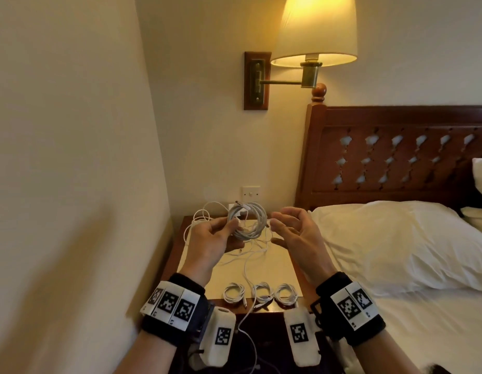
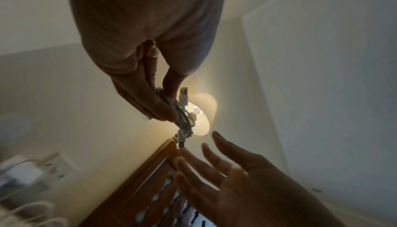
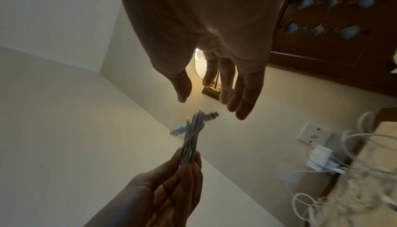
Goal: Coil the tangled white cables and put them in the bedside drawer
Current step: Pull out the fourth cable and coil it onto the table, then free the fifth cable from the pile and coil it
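Note:
My left hand (image 1: 219,233) pinches a coiled white cable (image 1: 248,221) between thumb and fingers, held up above the bedside table (image 1: 281,268). In the left wrist view the same coil (image 2: 184,120) shows a USB plug sticking out beside my thumb. My right hand (image 1: 285,228) hovers just right of the coil, fingers relaxed and spread, holding nothing; the right wrist view shows it apart from the coil (image 3: 192,139). A tangle of loose white cables (image 1: 248,252) lies on the table under my hands. Three finished coils (image 1: 260,292) sit in a row at the table's front edge.
A white charger (image 3: 322,159) is plugged in by the wall switch (image 1: 251,194) behind the table. A lit wall lamp (image 1: 314,31) hangs above. The bed with white pillows (image 1: 396,238) and wooden headboard (image 1: 396,155) stands at the right. One cable (image 1: 248,336) trails off the table's front.

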Demonstrator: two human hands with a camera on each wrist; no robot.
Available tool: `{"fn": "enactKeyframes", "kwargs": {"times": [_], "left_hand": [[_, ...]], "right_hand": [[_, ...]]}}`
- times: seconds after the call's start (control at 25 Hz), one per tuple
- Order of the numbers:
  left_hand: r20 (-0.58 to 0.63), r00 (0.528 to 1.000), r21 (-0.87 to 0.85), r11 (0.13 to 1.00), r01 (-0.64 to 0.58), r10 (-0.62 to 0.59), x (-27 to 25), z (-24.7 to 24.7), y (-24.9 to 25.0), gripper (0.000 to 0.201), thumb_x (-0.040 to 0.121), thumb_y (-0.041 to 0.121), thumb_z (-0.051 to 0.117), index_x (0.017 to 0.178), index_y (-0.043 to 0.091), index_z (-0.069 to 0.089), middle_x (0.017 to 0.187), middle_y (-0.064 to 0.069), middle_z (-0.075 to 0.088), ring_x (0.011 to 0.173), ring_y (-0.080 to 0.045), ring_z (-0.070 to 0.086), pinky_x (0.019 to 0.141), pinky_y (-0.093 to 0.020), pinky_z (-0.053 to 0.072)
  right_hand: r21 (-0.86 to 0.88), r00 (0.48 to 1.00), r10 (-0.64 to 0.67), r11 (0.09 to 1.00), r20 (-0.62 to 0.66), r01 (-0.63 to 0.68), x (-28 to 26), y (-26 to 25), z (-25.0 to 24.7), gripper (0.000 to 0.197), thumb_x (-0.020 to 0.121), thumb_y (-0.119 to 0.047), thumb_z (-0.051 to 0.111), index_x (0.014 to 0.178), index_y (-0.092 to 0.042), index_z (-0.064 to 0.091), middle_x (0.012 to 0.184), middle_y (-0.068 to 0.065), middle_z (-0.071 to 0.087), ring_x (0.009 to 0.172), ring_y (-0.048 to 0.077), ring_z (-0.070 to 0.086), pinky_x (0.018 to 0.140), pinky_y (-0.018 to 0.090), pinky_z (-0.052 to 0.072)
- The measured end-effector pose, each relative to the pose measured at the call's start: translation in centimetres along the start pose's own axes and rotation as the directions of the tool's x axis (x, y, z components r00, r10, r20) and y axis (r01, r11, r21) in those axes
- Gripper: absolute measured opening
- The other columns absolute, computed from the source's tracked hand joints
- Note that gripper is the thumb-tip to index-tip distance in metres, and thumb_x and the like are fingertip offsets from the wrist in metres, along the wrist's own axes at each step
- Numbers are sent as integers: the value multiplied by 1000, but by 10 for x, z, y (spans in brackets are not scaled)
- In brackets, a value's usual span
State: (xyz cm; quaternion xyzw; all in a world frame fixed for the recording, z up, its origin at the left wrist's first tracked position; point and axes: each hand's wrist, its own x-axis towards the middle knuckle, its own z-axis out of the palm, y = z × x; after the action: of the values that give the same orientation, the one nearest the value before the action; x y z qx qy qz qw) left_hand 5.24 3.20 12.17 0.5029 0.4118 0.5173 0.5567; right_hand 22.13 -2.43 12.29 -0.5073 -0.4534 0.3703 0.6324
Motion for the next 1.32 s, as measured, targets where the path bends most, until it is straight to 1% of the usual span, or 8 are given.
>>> {"fn": "enactKeyframes", "kwargs": {"times": [0.24, 0.44, 0.68, 0.8, 1.0, 1.12, 1.2, 1.32], "left_hand": [[-167, 964, -15, 979, 206, -205, 19, -42, -95, 15, 92, 11, 64, 90, -1, 72, 88, -16, 73, 70, -24, 69, 62, -27, 60], [-352, 849, -44, 913, 405, -393, 38, -78, -170, 13, 91, 5, 65, 79, -1, 69, 91, -19, 71, 65, -23, 68, 58, -27, 59], [-396, 754, -66, 835, 546, -525, 56, -96, -207, 16, 87, 3, 68, 75, -5, 61, 75, -16, 65, 55, -24, 68, 74, -44, 60], [-400, 775, 120, 810, 573, -489, 67, -107, -228, 24, 82, 23, 73, 79, -1, 70, 75, -14, 73, 79, -28, 73, 84, -45, 58], [-529, 747, 226, 781, 582, -404, 58, -96, -211, 33, 87, 30, 70, 67, 4, 69, 54, -11, 69, 57, -23, 71, 77, -39, 60], [-599, 740, 384, 700, 602, -306, 46, -89, -200, 40, 91, 37, 63, 103, 0, 69, 92, -10, 69, 80, -29, 71, 79, -38, 57], [-612, 783, 510, 701, 498, -110, 30, -75, -189, 30, 90, 35, 63, 107, 10, 66, 114, -10, 59, 98, -32, 62, 78, -36, 47], [-399, 917, 602, 756, 257, 7, 9, -35, -187, 15, 87, 32, 66, 79, 20, 66, 86, 0, 66, 81, -21, 63, 67, -28, 45]], "right_hand": [[-201, 972, 235, 951, -23, -235, -58, 108, -53, 8, 88, -6, 66, 95, -10, 68, 96, 3, 72, 83, 16, 68, 69, 27, 56], [-374, 864, 503, 798, -18, -473, -111, 201, -93, 8, 84, 2, 68, 86, -6, 68, 88, 13, 72, 75, 20, 68, 59, 28, 52], [-502, 820, 572, 704, -20, -503, -149, 258, -123, 25, 67, -37, 84, 73, -17, 73, 77, 10, 73, 70, 21, 71, 79, 27, 50], [-570, 818, 574, 660, -37, -490, -159, 265, -125, 10, 73, -22, 81, 71, -28, 72, 75, 3, 74, 67, 11, 69, 80, 24, 49], [-563, 809, 583, 645, -75, -517, -153, 259, -124, 13, 75, -15, 79, 69, -23, 72, 73, 2, 74, 62, 9, 64, 66, 14, 48], [-567, 794, 605, 632, -66, -529, -154, 256, -123, 9, 76, -15, 79, 72, -18, 72, 73, 0, 74, 62, 7, 64, 67, 12, 47], [-560, 794, 605, 637, -62, -529, -154, 254, -122, 9, 77, -12, 78, 72, -16, 72, 74, 0, 73, 61, 3, 62, 67, 9, 45], [-553, 775, 629, 626, -58, -550, -153, 251, -120, 9, 78, -7, 76, 75, -12, 71, 76, 3, 73, 56, -1, 57, 63, 6, 43]]}}
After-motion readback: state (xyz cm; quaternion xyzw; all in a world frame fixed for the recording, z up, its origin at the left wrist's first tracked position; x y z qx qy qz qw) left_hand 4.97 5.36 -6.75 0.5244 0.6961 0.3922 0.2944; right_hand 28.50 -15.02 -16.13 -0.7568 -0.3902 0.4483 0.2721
